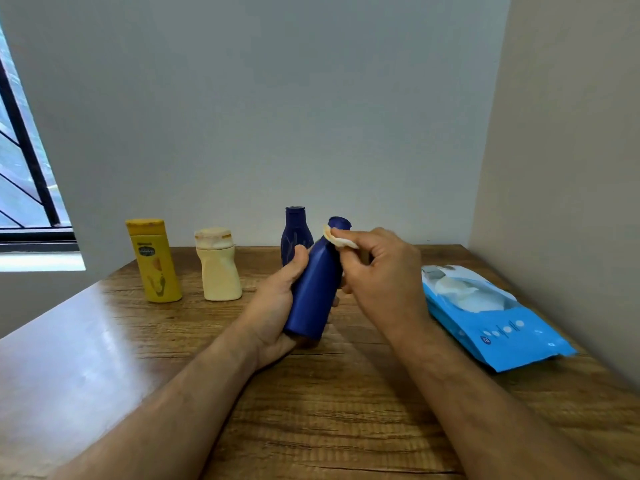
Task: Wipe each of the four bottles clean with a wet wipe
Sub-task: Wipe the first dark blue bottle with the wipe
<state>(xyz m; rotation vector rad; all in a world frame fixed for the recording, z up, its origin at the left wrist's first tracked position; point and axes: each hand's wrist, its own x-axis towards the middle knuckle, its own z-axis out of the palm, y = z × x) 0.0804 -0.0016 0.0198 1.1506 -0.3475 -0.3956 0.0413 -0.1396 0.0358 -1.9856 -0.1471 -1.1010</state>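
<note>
One open blue plastic wipe pack (491,320) shows white wipes inside. The left hand (277,306) grips a tilted dark blue plastic bottle (315,289); the right hand (377,271) pinches a white wet wipe (341,240) against its neck.

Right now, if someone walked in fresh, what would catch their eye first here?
The dark blue bottle held tilted above the table's middle, gripped by the left hand while the right hand pinches a wet wipe against its neck. Next, the bright blue wipes pack lying at right, and the yellow bottle standing at left.
</note>
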